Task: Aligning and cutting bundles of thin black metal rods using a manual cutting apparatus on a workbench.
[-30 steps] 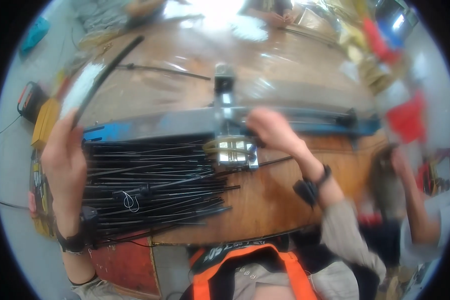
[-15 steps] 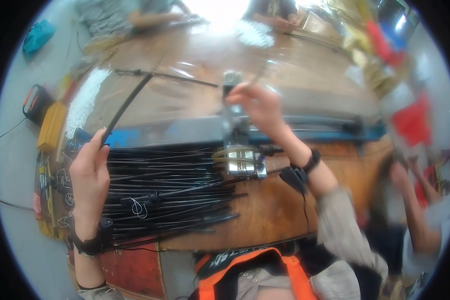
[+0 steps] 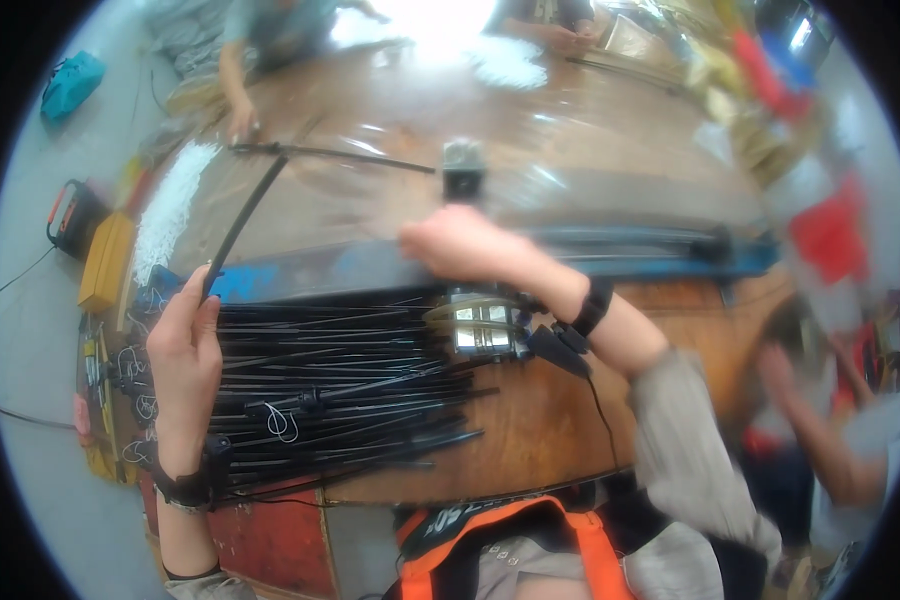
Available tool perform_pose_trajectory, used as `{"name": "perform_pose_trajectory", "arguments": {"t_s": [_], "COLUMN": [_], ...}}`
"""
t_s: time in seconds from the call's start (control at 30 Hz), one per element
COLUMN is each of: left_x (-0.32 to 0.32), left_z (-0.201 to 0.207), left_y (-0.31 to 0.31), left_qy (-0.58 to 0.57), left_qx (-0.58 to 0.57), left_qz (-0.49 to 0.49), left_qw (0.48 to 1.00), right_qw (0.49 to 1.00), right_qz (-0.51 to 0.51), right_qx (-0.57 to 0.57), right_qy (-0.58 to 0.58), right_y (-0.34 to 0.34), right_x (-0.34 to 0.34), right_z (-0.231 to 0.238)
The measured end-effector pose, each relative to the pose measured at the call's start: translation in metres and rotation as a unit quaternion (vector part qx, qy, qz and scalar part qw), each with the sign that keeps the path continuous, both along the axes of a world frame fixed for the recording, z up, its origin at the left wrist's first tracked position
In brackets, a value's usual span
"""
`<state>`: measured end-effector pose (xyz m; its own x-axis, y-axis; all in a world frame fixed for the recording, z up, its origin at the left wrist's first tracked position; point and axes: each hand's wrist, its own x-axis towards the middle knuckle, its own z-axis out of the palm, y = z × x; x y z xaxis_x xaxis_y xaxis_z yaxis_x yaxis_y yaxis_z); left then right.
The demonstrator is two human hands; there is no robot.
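Observation:
My left hand (image 3: pixel 183 345) is closed around the lower end of a thin black rod (image 3: pixel 246 217), which slants up and to the right over the table. My right hand (image 3: pixel 465 243) is curled above the small metal fixture (image 3: pixel 480 325), just below a grey and black block (image 3: pixel 462 170). Its fingers are closed and slightly blurred; whatever they hold, if anything, is hidden. Beneath and between my hands lies a pile of long black rods (image 3: pixel 340 345), with a black fitting and a loop of white string (image 3: pixel 282 422) on top.
A blue-edged metal rail (image 3: pixel 630 250) runs across the wooden table (image 3: pixel 570 420). White pieces (image 3: pixel 175 205) are heaped at the left. Another dark rod (image 3: pixel 370 160) lies on the clear sheet. Co-workers' hands show at the far side (image 3: pixel 242 118) and the right (image 3: pixel 785 380).
My right hand has come down and left toward the fixture, its fingers curling in. My left hand still holds the rod almost in place. A co-worker's hand has reached onto the far left of the table.

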<state>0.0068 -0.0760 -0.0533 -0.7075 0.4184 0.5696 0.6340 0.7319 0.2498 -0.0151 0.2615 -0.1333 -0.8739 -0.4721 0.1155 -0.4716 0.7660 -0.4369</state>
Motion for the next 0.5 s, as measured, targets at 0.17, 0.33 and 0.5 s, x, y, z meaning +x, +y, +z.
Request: {"name": "perform_pose_trajectory", "arguments": {"t_s": [0.17,0.33,0.5], "left_x": [-0.013,-0.038,-0.056], "left_z": [-0.003,-0.024,-0.063], "left_y": [-0.012,0.003,0.113], "left_qy": [-0.046,-0.046,-0.035], "left_qx": [-0.047,-0.111,-0.131], "left_qz": [0.022,-0.039,-0.206], "left_qw": [0.998,0.992,0.969], "right_qw": [0.952,0.904,0.866], "right_qz": [-0.130,-0.209,-0.289], "right_qx": [0.006,0.146,0.206], "right_qy": [0.278,0.343,0.352], "right_y": [0.049,0.211,0.276], "right_x": [0.032,0.122,0.177], "right_z": [-0.011,-0.043,-0.032]}}
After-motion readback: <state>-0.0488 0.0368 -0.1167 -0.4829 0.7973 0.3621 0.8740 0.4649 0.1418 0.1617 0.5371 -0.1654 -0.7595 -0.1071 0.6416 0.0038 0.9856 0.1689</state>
